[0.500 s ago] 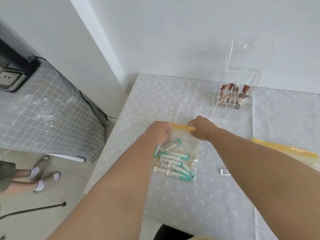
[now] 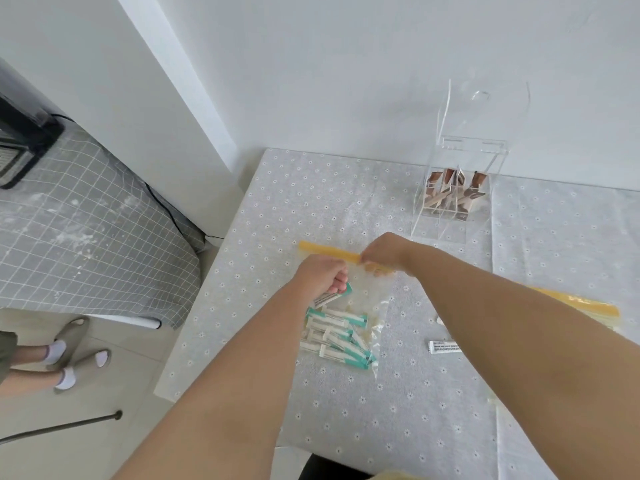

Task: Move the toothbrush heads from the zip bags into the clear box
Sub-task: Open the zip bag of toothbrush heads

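Both hands work the top of one zip bag (image 2: 360,306) lying flat on the dotted tablecloth (image 2: 277,209): left hand (image 2: 320,275) clenched on its near mouth edge, right hand (image 2: 382,252) pinching the yellow seal strip (image 2: 329,252). Teal-and-white wrapped toothbrush heads (image 2: 337,336) sit piled inside that bag. Clear box (image 2: 457,199) stands well apart near the wall, lid up, brown packets in it; a second bag (image 2: 588,306) lies right, partly hidden by the forearm.
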Demonstrator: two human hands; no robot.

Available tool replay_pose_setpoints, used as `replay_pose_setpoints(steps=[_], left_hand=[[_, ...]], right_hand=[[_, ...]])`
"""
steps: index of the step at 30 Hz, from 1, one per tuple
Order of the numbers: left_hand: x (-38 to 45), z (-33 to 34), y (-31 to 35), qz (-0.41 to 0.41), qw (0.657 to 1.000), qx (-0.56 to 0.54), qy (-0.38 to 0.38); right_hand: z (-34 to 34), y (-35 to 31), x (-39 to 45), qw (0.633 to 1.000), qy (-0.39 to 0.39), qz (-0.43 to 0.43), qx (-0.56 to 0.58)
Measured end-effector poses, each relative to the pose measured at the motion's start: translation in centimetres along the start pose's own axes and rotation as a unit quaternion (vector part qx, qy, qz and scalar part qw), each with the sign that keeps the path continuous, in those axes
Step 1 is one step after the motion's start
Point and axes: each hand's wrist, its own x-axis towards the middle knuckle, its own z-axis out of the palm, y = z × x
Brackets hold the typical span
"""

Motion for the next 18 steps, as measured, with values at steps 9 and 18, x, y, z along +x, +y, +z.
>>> replay_pose_setpoints(steps=[9,18], left_hand=[[-1.2,1.1,0.7,-0.062,0.984,-0.163,0.036],[-4.0,2.9,-0.1,0.003,0.964,-0.262,0.045]], right_hand=[[-0.6,0.5,-2.2,0.995,0.028,-0.093,-0.005],[0.0,3.8,-4.3,0.993,0.058,-0.102,0.028]])
